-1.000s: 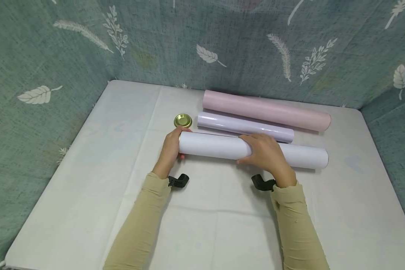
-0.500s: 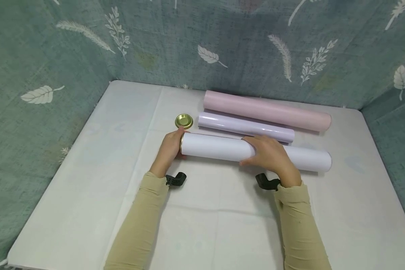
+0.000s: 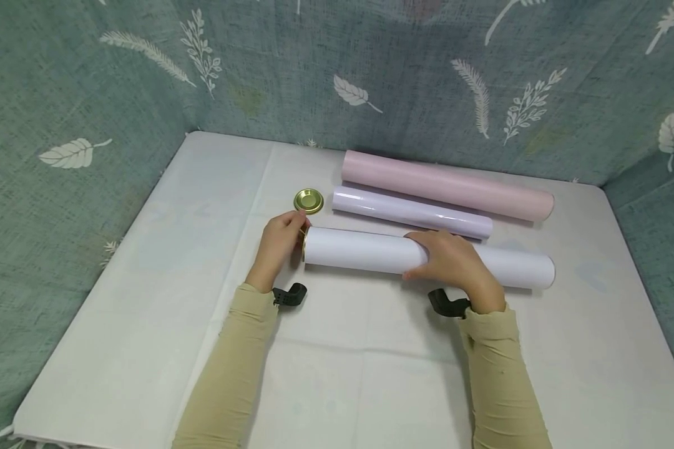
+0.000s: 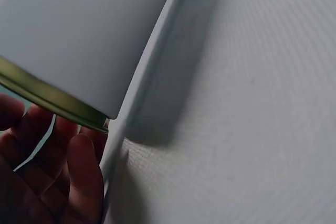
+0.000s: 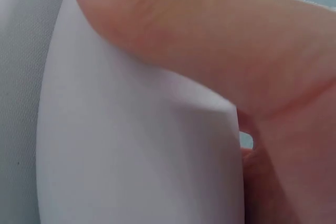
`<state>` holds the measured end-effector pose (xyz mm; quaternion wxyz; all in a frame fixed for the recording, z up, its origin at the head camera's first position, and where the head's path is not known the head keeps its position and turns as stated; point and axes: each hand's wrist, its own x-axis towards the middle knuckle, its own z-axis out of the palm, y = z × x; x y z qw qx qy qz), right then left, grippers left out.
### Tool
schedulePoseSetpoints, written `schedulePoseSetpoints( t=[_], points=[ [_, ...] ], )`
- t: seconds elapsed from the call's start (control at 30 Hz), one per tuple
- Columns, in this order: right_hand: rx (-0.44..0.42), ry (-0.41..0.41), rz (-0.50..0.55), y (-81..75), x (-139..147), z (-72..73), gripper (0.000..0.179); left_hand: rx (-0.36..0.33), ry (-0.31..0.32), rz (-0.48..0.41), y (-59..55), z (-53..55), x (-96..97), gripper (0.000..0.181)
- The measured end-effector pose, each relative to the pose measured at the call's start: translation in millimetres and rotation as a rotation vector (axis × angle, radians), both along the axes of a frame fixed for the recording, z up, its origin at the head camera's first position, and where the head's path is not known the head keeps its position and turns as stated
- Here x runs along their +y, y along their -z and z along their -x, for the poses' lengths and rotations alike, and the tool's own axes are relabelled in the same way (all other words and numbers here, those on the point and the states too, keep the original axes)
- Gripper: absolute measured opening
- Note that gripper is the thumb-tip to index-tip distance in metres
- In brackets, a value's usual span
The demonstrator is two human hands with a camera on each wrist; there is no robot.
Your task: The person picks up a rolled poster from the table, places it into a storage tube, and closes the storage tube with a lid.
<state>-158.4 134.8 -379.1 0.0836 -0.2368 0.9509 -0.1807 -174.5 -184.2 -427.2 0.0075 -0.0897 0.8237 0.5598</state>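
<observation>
A long white tube [image 3: 365, 249] lies across the table, with a gold metal rim [image 4: 52, 98] at its left end. My right hand [image 3: 449, 262] grips the tube near its middle from above, its thumb [image 5: 157, 19] lying over the white surface in the right wrist view. My left hand [image 3: 281, 240] is at the gold-rimmed end. In the left wrist view its fingers [image 4: 84, 166] are bent close to the rim; what lies between the fingertips is hidden. A round gold lid [image 3: 309, 201] lies flat just beyond that hand.
Behind the white tube lie a shorter glossy lilac roll [image 3: 410, 212] and a long pink tube [image 3: 449, 185], roughly parallel to it. A white cloth covers the table [image 3: 326, 374]. Green leaf-patterned curtains [image 3: 292, 81] stand along the back and sides.
The white tube has shifted slightly right and toward me. My left hand has drawn off from around its end, so more of the gold rim shows; my right hand keeps its grip.
</observation>
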Motion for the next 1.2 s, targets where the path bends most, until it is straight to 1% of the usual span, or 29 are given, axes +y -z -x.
schedulePoseSetpoints(
  t=[0.13, 0.23, 0.37, 0.47, 0.57, 0.7, 0.8, 0.9, 1.07, 1.2],
  points=[
    [-0.022, 0.008, -0.019, 0.1, 0.0, -1.0, 0.074, -0.018, 0.020, -0.025, 1.2, 0.5, 0.4, 0.036],
    [-0.045, 0.011, -0.029, 0.3, -0.2, -1.4, 0.075, -0.029, 0.022, -0.057, 1.7, 1.2, 1.1, 0.034],
    [-0.059, 0.009, -0.044, 0.5, -0.3, -1.3, 0.077, -0.033, 0.032, -0.102, -0.4, 1.9, 2.3, 0.030],
    [-0.053, 0.007, -0.051, -0.3, -0.3, -1.8, 0.080, -0.033, 0.054, -0.127, -4.9, 1.8, 2.8, 0.029],
    [-0.053, -0.003, -0.050, -1.6, 0.3, -2.5, 0.080, -0.035, 0.079, -0.142, -12.1, 1.8, 2.2, 0.030],
    [-0.088, -0.006, -0.035, -6.0, 3.2, -3.7, 0.080, -0.047, 0.111, -0.147, -23.3, 3.0, 1.1, 0.030],
    [-0.134, 0.025, -0.019, -10.3, 8.1, -4.5, 0.081, -0.072, 0.141, -0.164, -27.4, 6.4, 2.3, 0.029],
    [-0.168, 0.059, 0.001, -13.6, 11.9, -4.9, 0.079, -0.099, 0.167, -0.181, -28.0, 10.8, 3.3, 0.033],
    [-0.184, 0.075, 0.011, -14.0, 13.8, -3.7, 0.076, -0.093, 0.198, -0.195, -28.7, 20.4, 4.2, 0.043],
    [-0.200, 0.081, 0.009, -13.9, 16.4, -3.2, 0.076, -0.106, 0.207, -0.224, -31.6, 26.5, 6.1, 0.046]
  ],
)
